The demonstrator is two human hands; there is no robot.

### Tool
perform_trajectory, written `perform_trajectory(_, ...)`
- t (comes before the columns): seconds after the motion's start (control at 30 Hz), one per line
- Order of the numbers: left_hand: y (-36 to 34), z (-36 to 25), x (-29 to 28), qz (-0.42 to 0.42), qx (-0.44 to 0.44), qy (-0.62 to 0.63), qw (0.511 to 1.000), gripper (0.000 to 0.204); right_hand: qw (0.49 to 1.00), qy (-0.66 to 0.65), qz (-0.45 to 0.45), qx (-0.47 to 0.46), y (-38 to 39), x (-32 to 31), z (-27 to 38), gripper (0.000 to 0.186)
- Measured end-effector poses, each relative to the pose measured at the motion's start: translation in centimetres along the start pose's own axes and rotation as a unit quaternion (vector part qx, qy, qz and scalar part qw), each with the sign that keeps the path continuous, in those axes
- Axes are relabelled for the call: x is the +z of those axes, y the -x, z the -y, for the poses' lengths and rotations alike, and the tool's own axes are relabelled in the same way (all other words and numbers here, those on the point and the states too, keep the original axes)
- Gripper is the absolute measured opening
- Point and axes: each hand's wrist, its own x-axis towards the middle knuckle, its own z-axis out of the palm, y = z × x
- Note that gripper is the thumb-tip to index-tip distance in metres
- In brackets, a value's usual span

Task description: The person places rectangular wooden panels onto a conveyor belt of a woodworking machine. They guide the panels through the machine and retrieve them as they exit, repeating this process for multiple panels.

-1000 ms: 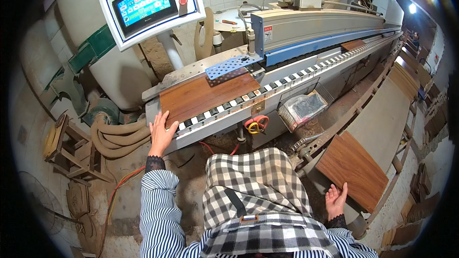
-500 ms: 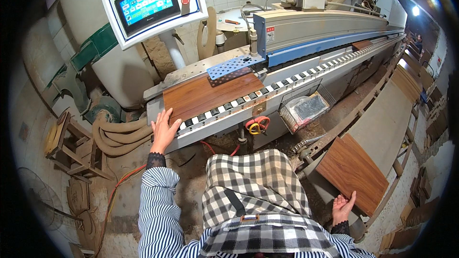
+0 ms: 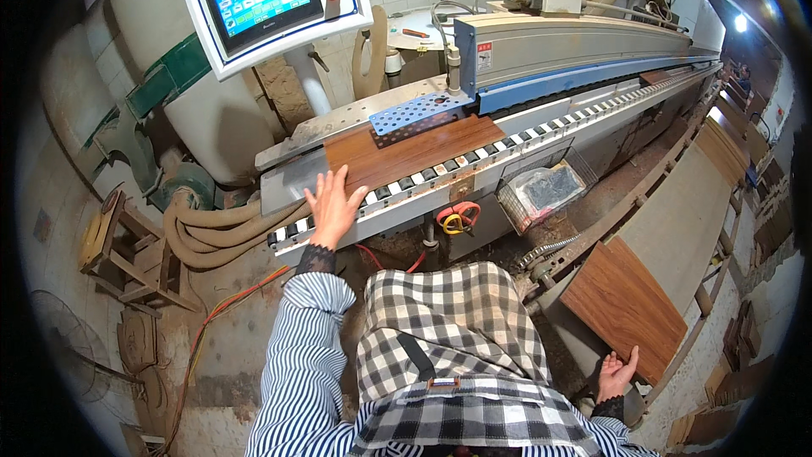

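A brown wood-grain panel (image 3: pixel 397 152) lies flat on the machine's feed bed, its far part under a blue perforated guard (image 3: pixel 419 112). My left hand (image 3: pixel 336 207) is open, fingers spread, at the panel's near left corner beside the black-and-white feed track (image 3: pixel 423 176). To my right, a second wood-grain panel (image 3: pixel 626 309) rests tilted on a grey board stack. My right hand (image 3: pixel 617 375) is palm up with fingers apart, at that panel's near edge; whether it bears any weight is unclear.
A control screen (image 3: pixel 266 2) with green and red buttons stands at the upper left. Red and yellow scissors (image 3: pixel 457 218) hang under the track, beside a wire basket (image 3: pixel 545 195). Ribbed hoses (image 3: pixel 211 237) and a wooden stool (image 3: pixel 135 254) are at the left.
The panel on the feed bed has slid right and away, farther under the guard. My left hand has followed it. My right hand stays by the second panel, shifted slightly.
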Motion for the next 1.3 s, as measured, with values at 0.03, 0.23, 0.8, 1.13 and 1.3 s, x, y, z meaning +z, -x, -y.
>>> perform_trajectory(0.03, -0.4, -0.9, 0.7, 0.005, -0.004, 0.005, 1.000, 0.070, 1.000, -0.002, 0.013, 0.004, -0.1, -0.4, 0.2, 0.040)
perform_trajectory(0.23, -0.7, -2.9, 2.7, -0.038, 0.055, 0.068, 0.995, 0.067, 0.994, 0.015, 0.110, 0.012, 2.0, -0.2, 1.2, 0.027)
perform_trajectory(0.8, 16.0, -2.7, -4.3, -0.022, 0.207, 0.077, 0.975, 0.071, 0.780, 0.141, 0.568, 0.220, 14.2, 26.1, -12.6, 0.025)
perform_trajectory(1.13, 13.1, 5.9, -4.6, -0.130, 0.026, -0.023, 0.991, 0.052, 0.695, 0.124, 0.597, 0.380, 20.1, 34.7, -23.3, 0.023)
perform_trajectory(1.3, 8.5, 7.2, -4.7, -0.103, 0.000, -0.004, 0.995, 0.052, 0.715, 0.270, 0.626, 0.156, 17.2, 32.2, -17.0, 0.039)
